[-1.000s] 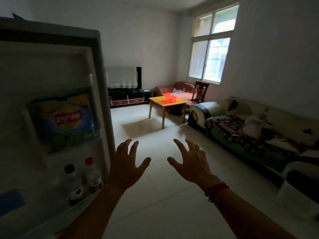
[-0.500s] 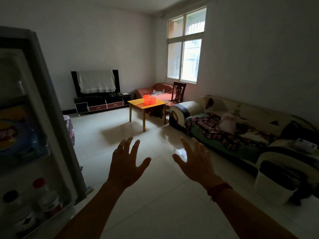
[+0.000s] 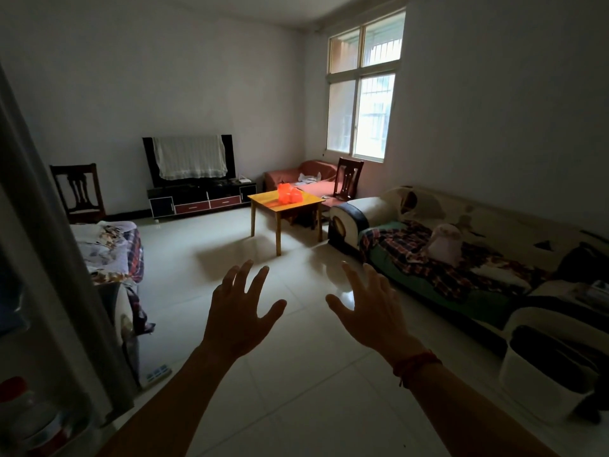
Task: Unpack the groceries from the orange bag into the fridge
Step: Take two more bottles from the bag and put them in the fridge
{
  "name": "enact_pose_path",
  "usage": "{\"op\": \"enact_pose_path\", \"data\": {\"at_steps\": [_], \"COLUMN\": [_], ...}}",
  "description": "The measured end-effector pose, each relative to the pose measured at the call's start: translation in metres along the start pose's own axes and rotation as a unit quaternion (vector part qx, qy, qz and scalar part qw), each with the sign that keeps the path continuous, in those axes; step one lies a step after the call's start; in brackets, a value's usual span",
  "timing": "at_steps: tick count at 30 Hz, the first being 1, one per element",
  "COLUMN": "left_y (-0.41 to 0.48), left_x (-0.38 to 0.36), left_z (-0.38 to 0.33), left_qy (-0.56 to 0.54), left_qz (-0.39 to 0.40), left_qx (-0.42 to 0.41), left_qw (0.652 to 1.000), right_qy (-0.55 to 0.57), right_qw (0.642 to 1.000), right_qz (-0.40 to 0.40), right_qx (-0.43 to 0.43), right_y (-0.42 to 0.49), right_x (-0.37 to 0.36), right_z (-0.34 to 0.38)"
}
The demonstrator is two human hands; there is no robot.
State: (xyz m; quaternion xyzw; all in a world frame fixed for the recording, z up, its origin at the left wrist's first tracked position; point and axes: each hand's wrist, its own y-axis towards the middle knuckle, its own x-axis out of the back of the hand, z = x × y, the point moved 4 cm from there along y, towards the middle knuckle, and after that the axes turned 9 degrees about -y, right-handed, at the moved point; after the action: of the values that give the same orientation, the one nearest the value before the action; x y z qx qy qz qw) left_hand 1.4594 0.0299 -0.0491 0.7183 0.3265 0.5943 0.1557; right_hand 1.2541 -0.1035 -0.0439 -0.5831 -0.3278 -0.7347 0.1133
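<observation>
The orange bag (image 3: pixel 289 194) sits on a small yellow wooden table (image 3: pixel 263 203) far across the room, under the window. My left hand (image 3: pixel 239 313) and my right hand (image 3: pixel 369 308) are held out in front of me over the tiled floor, fingers spread, holding nothing. The open fridge door (image 3: pixel 43 291) fills the left edge of the view, with a red-capped bottle (image 3: pixel 14 394) blurred on its lower shelf. The fridge interior is out of view.
A long sofa with a plaid blanket (image 3: pixel 461 265) runs along the right wall. A white bin (image 3: pixel 543 367) stands at its near end. A covered bed (image 3: pixel 105 249) lies left, with a chair (image 3: pixel 77 192) and TV stand (image 3: pixel 197 201) behind.
The view has swung right, away from the fridge door, which now shows only at the left edge. The table with the orange bag has shifted toward centre. Both hands stay spread and empty.
</observation>
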Motion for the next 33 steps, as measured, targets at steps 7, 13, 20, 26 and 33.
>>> {"op": "enact_pose_path", "data": {"at_steps": [7,13,20,26,33], "left_y": [0.067,0.153,0.266,0.345,0.447], "left_x": [-0.062,-0.131,-0.205,-0.264,-0.352], "left_z": [0.038,0.096,0.151,0.19,0.24], "left_qy": [-0.013,-0.029,-0.042,-0.046,-0.035], "left_qz": [0.011,0.012,0.036,0.042,0.047], "left_qx": [0.001,0.006,0.001,0.002,0.011], "left_qw": [1.0,0.999,0.998,0.998,0.998], "right_qy": [0.019,-0.011,-0.017,-0.017,0.005], "right_qw": [1.0,1.0,1.0,1.0,1.0], "right_qz": [0.001,0.008,0.016,0.017,0.015], "right_qx": [0.001,-0.001,-0.014,-0.012,0.004], "right_y": [0.087,0.196,0.321,0.421,0.557], "right_x": [-0.045,-0.099,-0.148,-0.187,-0.248], "right_z": [-0.009,-0.012,-0.023,-0.039,-0.062]}}
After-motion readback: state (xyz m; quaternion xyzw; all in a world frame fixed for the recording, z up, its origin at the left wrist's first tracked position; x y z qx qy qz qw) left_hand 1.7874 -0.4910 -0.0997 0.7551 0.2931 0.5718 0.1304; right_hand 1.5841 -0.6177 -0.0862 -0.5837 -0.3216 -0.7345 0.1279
